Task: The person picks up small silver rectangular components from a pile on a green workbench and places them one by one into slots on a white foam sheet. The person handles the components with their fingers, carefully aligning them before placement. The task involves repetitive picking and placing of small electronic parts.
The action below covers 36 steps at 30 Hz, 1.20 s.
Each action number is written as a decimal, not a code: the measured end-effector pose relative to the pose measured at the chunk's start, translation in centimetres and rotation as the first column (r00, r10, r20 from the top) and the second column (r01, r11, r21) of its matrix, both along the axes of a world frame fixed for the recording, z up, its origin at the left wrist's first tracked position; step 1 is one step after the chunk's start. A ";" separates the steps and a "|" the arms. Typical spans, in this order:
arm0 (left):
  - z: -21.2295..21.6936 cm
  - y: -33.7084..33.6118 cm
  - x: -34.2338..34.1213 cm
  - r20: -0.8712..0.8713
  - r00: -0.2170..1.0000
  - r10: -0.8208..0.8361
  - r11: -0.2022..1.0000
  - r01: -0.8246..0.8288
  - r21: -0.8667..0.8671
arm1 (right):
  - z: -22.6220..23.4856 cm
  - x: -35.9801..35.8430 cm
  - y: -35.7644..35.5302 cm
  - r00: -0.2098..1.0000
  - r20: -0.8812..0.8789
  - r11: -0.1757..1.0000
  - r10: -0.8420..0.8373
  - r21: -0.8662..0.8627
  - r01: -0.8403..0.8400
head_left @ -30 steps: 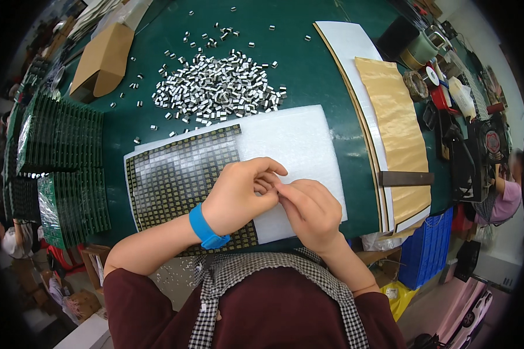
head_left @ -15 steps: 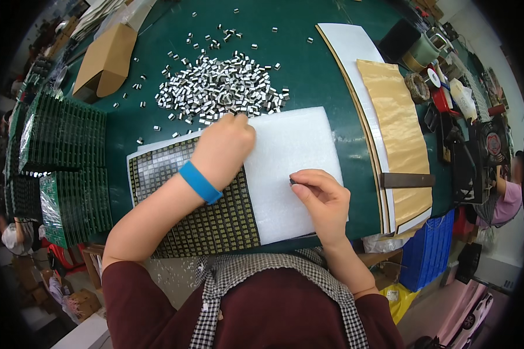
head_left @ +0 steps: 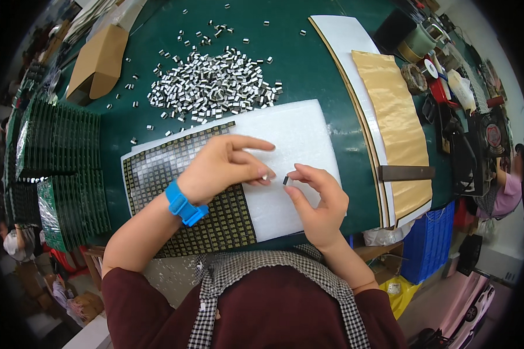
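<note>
A green table (head_left: 297, 70) is carrying white foam (head_left: 300, 128), with a dark gridded sheet (head_left: 151, 189) lying over its left part. Beyond the foam, a pile (head_left: 215, 84) of small parts is spreading across the table. Above the foam, the left hand (head_left: 215, 166), index finger extending, is pinching a small white piece (head_left: 265, 177); near it, the right hand (head_left: 320, 200) is gripping a dark piece (head_left: 286, 180) between thumb and fingertips.

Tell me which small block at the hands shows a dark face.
The small black rectangular block in the right hand; the small piece in the left hand shows white.
</note>
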<state>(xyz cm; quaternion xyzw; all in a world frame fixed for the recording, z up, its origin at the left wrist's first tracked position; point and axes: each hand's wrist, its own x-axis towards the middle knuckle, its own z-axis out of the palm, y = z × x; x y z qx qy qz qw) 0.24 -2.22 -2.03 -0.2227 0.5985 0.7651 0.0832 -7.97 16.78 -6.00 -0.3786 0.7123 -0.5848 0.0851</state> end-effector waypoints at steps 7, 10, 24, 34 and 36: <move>-1.3 1.5 0.3 -0.004 0.998 0.058 0.993 -0.057 0.102 | -0.2 -0.1 -0.3 0.976 -0.212 0.999 0.048 -0.005 -0.050; -1.4 1.7 0.3 -0.004 0.999 0.033 0.996 -0.032 0.084 | -0.3 0.0 -0.4 0.975 -0.217 0.999 0.044 -0.013 -0.048; -1.9 4.2 0.8 -0.128 0.989 0.076 0.973 -0.102 -0.209 | -0.7 -0.1 -0.7 0.880 -0.475 0.999 0.025 0.054 0.000; -0.2 0.1 0.0 -0.032 0.989 -0.146 0.757 0.090 -0.647 | -0.5 -0.4 -0.1 0.945 0.318 0.997 0.073 0.014 -0.082; -1.7 -2.2 -0.9 -0.297 0.946 -0.127 0.169 -0.275 -0.946 | -0.3 -0.5 -0.2 0.919 0.387 0.996 0.081 0.002 -0.089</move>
